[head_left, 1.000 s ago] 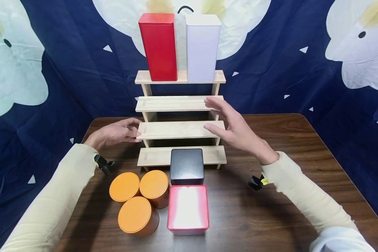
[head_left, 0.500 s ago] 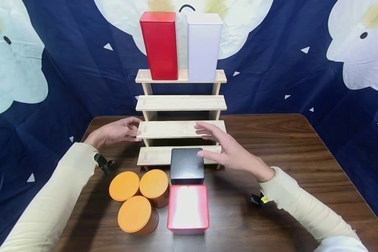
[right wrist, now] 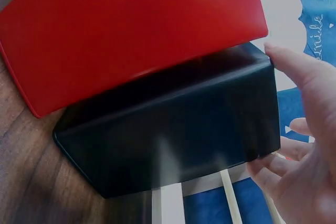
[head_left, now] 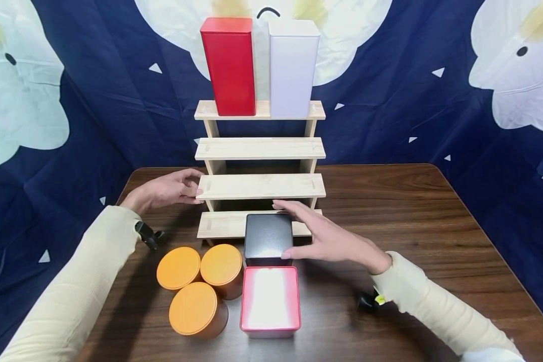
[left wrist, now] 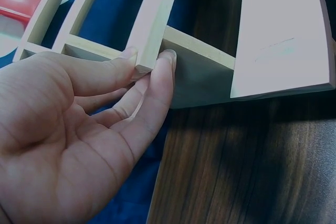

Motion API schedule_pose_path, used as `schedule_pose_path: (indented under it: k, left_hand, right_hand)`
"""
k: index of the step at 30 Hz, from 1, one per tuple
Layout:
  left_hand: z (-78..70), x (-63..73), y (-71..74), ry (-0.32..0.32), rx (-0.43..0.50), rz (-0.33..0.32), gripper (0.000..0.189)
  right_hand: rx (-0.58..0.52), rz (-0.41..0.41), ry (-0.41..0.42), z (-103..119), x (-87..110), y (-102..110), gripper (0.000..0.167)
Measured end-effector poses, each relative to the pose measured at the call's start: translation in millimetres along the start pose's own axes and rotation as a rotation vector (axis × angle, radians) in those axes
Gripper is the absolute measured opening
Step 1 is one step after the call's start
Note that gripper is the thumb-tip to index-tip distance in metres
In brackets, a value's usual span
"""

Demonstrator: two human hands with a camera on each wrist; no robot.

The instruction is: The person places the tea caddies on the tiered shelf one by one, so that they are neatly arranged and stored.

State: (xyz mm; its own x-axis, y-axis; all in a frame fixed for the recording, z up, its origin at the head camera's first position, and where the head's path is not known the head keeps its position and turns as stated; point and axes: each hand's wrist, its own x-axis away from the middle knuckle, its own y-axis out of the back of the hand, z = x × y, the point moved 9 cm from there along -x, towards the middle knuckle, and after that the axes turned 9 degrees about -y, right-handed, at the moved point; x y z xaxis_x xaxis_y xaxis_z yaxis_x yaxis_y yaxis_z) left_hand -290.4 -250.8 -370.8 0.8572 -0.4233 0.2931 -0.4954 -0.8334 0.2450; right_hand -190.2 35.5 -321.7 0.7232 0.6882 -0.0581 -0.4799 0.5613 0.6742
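Note:
My left hand (head_left: 171, 190) pinches the left end of a shelf board on the tiered wooden display rack (head_left: 260, 187). In the left wrist view its thumb and fingers (left wrist: 157, 85) close on that board's corner. My right hand (head_left: 321, 236) spans the upper right side of a tall black tin (head_left: 267, 236), thumb at the near edge and fingers at the far edge. The right wrist view has the thumb on the tin's top corner and the fingertips (right wrist: 262, 171) along its lower edge. A red tin (head_left: 271, 299) stands just in front of the black one.
Several orange round-lidded canisters (head_left: 194, 309) stand at left of the red tin. On the rack's top tier are another red tin (head_left: 231, 70) and a white tin (head_left: 293, 70). A dark wooden table (head_left: 416, 211) carries everything, with a blue patterned cloth (head_left: 389, 130) behind.
My right hand has come down and toward me from beside the upper shelves to the black tin, thumb and fingers now at its sides. The left hand has stayed on the rack.

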Motion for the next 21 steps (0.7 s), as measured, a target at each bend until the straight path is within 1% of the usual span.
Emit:
schedule_pose_path:
  k: [3,9,14,21]
  left_hand:
    - [0.0,0.3,0.1,-0.002,-0.002,0.001,0.061]
    - [-0.5,1.3,-0.1,-0.004,-0.004,0.006,0.061]
    - [-0.3,1.6,0.2,-0.004,0.000,0.005,0.061]
    - [0.1,1.0,0.1,-0.004,0.003,0.003,0.062]
  right_hand:
    - [0.029,0.011,-0.016,-1.6,2.8,-1.1,0.090]
    - [0.057,0.042,-0.017,-4.0,6.8,-3.8,0.093]
    - [0.078,0.045,-0.029,-8.1,7.1,-6.1,0.096]
    - [0.000,0.031,-0.073,-15.9,7.3,-7.2,0.099]
